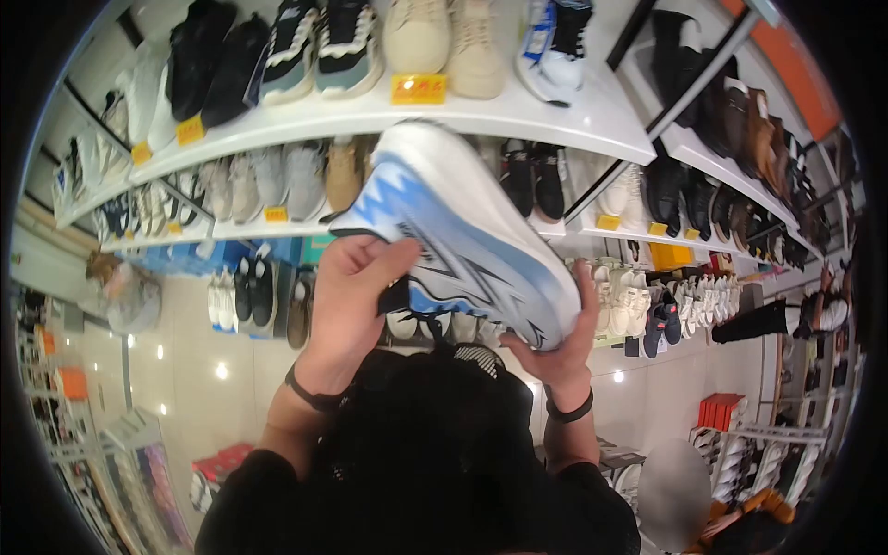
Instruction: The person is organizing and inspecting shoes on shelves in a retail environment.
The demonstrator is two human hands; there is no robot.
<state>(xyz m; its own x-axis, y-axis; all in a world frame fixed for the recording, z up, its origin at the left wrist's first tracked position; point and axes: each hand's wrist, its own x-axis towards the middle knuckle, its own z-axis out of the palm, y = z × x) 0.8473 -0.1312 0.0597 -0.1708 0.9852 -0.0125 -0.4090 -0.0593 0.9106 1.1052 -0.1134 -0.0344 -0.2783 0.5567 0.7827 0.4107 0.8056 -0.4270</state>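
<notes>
Both my hands hold a white and blue running shoe [481, 250], raised before the shelves and turned on its side with its thick white sole facing up and right. At the heel end, my left hand [347, 287] is closed round the collar, thumb on the outer side and some fingers hidden. My right hand [564, 338] grips the toe end, thumb beneath and fingers along the sole edge. Dark laces [430, 324] hang below the shoe. A blue and white sneaker [555, 55] sits on the upper shelf beyond.
The white upper shelf [518, 118] carries several shoes and a yellow price tag [418, 90]. Lower shelf shoes [268, 180] stand behind my hands. More sneakers [245, 291] are near the tiled floor [176, 361]. A person [819, 305] is at right, another [740, 527] at lower right.
</notes>
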